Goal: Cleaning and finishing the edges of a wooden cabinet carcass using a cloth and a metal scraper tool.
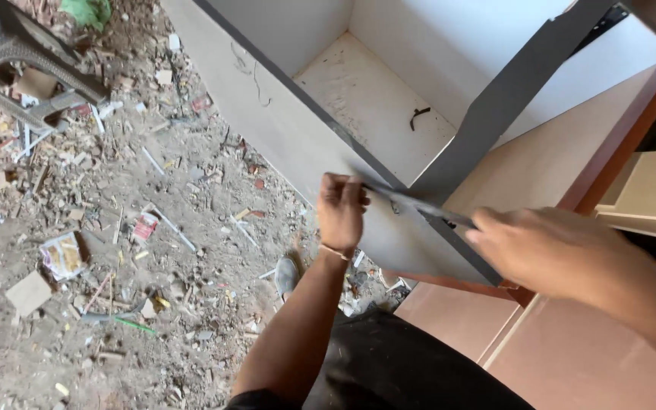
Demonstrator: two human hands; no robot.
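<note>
Strip (419, 203): grey, thin; left hand (341, 209) fisted on one end, right hand (548, 247) pinching the other, levelled against cabinet (282, 129) edge.

The floor (191, 190) is bare dirt, thick with rubble, wood chips and splinters. On it, at upper left, stands a grey plastic stool (20, 72), with a green scrap (89, 11) beyond it. A printed paper packet (62, 257) and a cardboard square (28, 292) lie at left, well apart from a small red-and-white wrapper (144, 225) nearer the middle. A thin green stick (134, 326) lies lower down. A grey shoe (287, 275) rests on the dirt beside the white cabinet (282, 137), which sits on the floor.
</note>
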